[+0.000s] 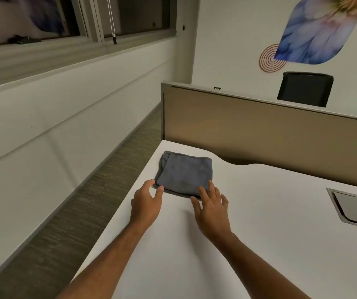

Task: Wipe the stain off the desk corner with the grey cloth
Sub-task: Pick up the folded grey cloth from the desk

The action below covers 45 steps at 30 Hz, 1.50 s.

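Hands first: left hand (147, 196) sits lower centre of frame, fingers loosely spread & slightly curled, fingertips at the near-left corner of the folded grey microfibre cloth (185, 173); touching or just shy of it, can't tell. Right hand (211, 201) is just to its right, fingers splayed apart, fingertips resting on or just over the cloth's near-right edge. Neither hand is clamped on anything; both are empty, w/ nothing pinched yet.

Cloth lies flat, folded into a rough square, centre of frame, near the far-left corner of the white laminate surface (259, 234), w/ its far edge close to the tan fabric divider panel (270, 134). No stain visible on the white top from here; it may be under the cloth, or too faint to see.

Risks, as I judge them: a one-corner grab would let the folds fall open, so the wipe would get a floppy sheet rather than a firm pad. The cloth sits close to the surface's left edge, so a sideways push could send it onto the grey carpeted floor (82, 201) at frame left. Since the stain isn't seen, wiping could miss the spot altogether.

Further out: silver recessed cable hatch (354, 209) at right edge, black office chair (306, 88) upper right behind the divider.
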Motion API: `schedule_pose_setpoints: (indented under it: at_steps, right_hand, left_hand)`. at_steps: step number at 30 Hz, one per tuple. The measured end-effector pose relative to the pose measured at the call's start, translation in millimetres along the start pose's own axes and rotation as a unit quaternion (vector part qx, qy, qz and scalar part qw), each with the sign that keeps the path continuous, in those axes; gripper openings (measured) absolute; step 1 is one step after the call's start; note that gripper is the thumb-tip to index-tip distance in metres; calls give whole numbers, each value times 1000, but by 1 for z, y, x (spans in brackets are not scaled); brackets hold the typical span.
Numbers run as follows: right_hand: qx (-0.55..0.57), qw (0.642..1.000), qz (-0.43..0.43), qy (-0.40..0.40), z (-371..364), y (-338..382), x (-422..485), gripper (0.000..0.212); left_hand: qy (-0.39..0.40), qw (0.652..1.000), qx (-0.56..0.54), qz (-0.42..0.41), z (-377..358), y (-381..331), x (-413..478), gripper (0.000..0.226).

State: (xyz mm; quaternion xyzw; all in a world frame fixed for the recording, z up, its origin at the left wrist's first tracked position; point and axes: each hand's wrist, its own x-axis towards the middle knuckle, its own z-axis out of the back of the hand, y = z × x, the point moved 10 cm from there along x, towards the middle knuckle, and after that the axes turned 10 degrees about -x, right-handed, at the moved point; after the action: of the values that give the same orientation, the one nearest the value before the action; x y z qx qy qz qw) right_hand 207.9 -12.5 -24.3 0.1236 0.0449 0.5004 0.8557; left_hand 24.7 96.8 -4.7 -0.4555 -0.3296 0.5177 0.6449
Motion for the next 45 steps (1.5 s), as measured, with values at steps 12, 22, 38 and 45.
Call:
schedule_pose_setpoints:
  at_steps: [12,22,38,45]
  right_hand:
    - [83,995,-60,-16,-11,-15,32,32]
    - [395,893,-211,-43,-10,-36,37,53]
    - [421,878,-220,-50,2,-27,-8,33]
    - [395,885,-233,-78,1,-40,-42,20]
  left_hand:
    - [9,992,-91,83,-29,33,33,60]
    - [-27,958,-221,180,-29,45,46,71]
    - [-69,968,-176,167,-23,45,29,8]
    - [-15,956,-212,201,-28,47,9,23]
